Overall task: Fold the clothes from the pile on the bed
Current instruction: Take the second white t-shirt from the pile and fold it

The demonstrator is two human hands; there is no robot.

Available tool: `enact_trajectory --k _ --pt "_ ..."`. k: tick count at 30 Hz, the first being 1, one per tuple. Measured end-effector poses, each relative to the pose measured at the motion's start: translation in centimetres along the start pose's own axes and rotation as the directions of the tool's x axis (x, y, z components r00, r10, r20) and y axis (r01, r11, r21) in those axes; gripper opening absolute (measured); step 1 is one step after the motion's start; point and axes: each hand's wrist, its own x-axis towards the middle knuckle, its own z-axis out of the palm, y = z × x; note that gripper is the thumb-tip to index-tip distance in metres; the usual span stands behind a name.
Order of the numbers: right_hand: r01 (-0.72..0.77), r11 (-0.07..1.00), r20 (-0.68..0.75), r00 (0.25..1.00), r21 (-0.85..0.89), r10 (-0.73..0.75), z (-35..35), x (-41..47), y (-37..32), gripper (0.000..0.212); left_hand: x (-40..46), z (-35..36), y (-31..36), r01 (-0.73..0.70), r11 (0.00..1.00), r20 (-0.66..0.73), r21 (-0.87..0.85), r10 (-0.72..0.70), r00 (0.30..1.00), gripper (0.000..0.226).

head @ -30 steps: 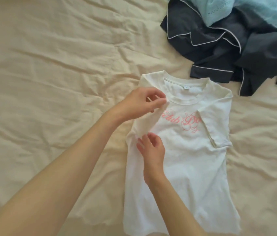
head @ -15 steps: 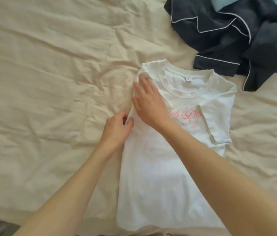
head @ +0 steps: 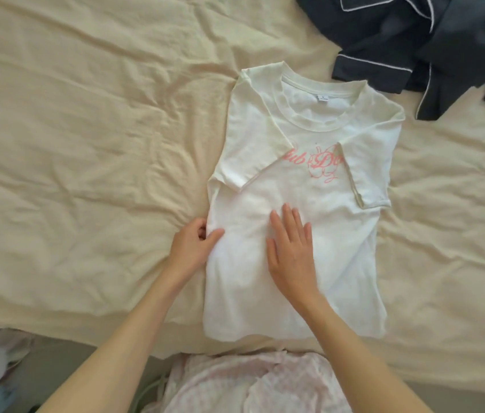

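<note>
White t-shirt point(head: 300, 222) flat on the bed point(head: 86, 144), sleeves in; our left hand point(head: 193, 248) pinches its side edge, right hand point(head: 290, 248) presses flat; we should smooth before folding hem to collar.

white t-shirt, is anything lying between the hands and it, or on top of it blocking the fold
Nothing visible does. The right hand lies flat on the white t-shirt, the left hand grips its side edge. The dark clothes lie apart, beyond the collar.
</note>
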Motion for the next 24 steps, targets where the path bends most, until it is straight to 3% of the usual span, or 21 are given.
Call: enact_trajectory --k 5,8,11,15,17,20,24 --pt "-0.190 0.982 -0.165 0.968 -0.005 0.187 -2.1 -6.5 4.6 0.034 -4.0 0.8 -3.0 0.072 0.996 0.022 -0.058 -0.071 0.997 0.013" --pt "-0.455 0.881 -0.264 0.841 0.130 0.473 -4.0 -9.1 8.0 0.033 -6.3 1.3 -4.3 0.097 0.990 0.048 -0.103 -0.093 0.995 0.009" --pt "-0.631 0.740 -0.170 0.723 0.233 0.670 -5.1 -11.2 11.4 0.033 -8.3 2.1 -5.8 0.111 0.990 0.033 -0.084 -0.109 0.993 0.017" --pt "-0.613 0.693 -0.041 0.737 0.380 0.675 -5.7 -13.1 14.0 0.010 -10.5 3.7 -7.9 0.125 0.986 -0.009 -0.111 -0.126 0.992 0.014" --pt "-0.584 0.703 -0.051 0.753 0.406 0.655 -5.8 -13.6 14.9 0.012 -11.6 4.5 -8.9 0.164 0.973 -0.003 -0.162 -0.167 0.986 0.011" --pt "-0.577 0.618 -0.029 0.718 0.535 0.695 -6.0 -14.6 15.6 0.013 -12.9 4.8 -10.1 0.220 0.915 0.033 -0.339 -0.222 0.975 0.008" --pt "-0.540 0.521 0.070 0.736 0.661 0.673 -5.9 -16.7 16.6 0.015 -13.8 4.4 -10.5 0.155 0.879 -0.002 -0.452 -0.174 0.985 0.013"
